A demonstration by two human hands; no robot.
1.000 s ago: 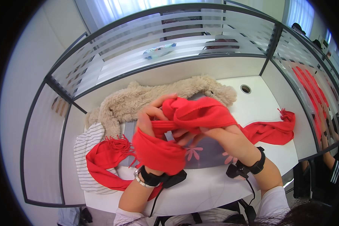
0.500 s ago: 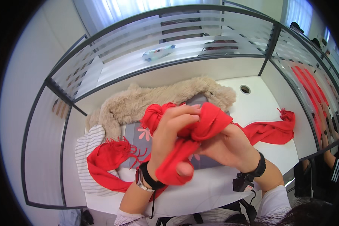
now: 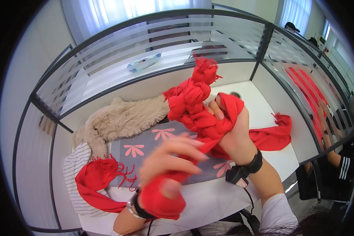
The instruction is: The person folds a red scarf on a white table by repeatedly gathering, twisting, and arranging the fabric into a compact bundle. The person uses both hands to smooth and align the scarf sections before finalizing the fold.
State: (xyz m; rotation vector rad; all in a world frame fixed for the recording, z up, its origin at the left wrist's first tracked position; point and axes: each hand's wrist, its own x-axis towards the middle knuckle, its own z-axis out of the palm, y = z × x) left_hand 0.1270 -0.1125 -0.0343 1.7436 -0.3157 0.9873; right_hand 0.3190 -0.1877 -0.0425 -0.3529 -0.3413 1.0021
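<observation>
"So, nearest us, how is the left hand (image 3: 161, 163) set?"

"It's blurred, fingers bent and loosely apart. The bright red, soft fabric scarf (image 3: 198, 106) loops around its wrist and thumb; whether the fingers pinch any of it, I can't tell."

"And the right hand (image 3: 235, 135)?"

"Curled closed around the scarf's plaited part, with a fold over the knuckles. The plait slants up and away from both hands to a tasselled tip."

"What lies beneath?"

"A grey mat with pink petal prints (image 3: 133, 150), on a white tabletop (image 3: 257, 110). To the left, a red fringed length (image 3: 92, 183) overlies a white cloth with grey stripes (image 3: 71, 167); another red length (image 3: 270, 137) lies beyond the right forearm."

"Farther off?"

"Shaggy beige plush fabric (image 3: 124, 118), then a dark-framed partition with frosted stripes (image 3: 122, 45)."
</observation>
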